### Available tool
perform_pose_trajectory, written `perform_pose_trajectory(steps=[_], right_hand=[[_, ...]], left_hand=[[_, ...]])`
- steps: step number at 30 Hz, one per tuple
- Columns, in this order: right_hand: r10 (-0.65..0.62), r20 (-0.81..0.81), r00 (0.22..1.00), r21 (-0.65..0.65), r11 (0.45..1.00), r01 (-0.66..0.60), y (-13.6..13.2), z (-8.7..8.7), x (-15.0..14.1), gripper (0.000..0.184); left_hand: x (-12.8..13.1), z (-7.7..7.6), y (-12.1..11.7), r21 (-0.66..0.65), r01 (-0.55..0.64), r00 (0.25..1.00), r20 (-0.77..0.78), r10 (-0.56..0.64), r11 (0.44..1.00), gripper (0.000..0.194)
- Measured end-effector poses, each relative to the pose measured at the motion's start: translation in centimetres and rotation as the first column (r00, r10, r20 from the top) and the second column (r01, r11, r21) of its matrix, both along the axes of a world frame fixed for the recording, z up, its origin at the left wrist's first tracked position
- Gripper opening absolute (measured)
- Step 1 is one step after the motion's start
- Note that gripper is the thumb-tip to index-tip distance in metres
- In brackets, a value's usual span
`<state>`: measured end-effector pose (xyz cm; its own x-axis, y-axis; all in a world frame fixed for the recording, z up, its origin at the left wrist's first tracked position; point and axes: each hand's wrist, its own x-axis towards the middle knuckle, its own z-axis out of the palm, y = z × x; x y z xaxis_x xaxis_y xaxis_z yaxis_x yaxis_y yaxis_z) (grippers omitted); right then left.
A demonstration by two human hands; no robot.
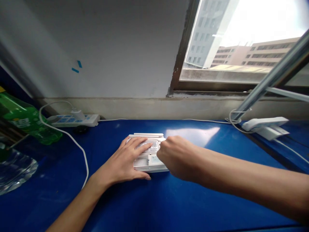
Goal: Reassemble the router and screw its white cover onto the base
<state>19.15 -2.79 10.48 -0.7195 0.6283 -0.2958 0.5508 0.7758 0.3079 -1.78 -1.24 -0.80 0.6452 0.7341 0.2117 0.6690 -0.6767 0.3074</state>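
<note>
A small white device (147, 161) with vent holes and folded antennas, like a router turned underside up, lies on the blue table (169, 199). My left hand (126, 161) rests flat on its left half, fingers stretched across the top and thumb along the near edge. My right hand (177, 158) is curled closed at the device's right end, knuckles toward me. Its fingertips are hidden, so I cannot see what they pinch.
A white power strip (72, 120) with a plugged adapter lies at the back left, its cable (83, 151) running toward me. A green bottle (26, 120) and clear plastic (14, 170) sit far left. A metal pole (270, 80) and a white gadget (265, 126) stand at the right.
</note>
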Motion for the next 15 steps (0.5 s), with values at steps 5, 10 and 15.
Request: perform_pose_trajectory(steps=[5,10,15], right_hand=[[-0.13,-0.044,0.991,0.039,0.99,0.132,-0.4,-0.6,0.3,0.008],[0.0,0.057,0.998,-0.112,0.994,0.006,0.8,-0.1,1.6,0.008],[0.118,0.066,0.991,-0.16,0.981,-0.107,1.1,-0.3,2.0,0.019]], left_hand=[[0.2,0.1,-0.1,-0.001,-0.011,1.0,-0.009,0.011,1.0,0.101],[0.2,0.3,-0.1,-0.018,-0.022,1.0,-0.02,0.021,1.0,0.101],[0.3,0.5,-0.2,-0.032,-0.031,0.999,-0.03,0.03,0.999,0.102]])
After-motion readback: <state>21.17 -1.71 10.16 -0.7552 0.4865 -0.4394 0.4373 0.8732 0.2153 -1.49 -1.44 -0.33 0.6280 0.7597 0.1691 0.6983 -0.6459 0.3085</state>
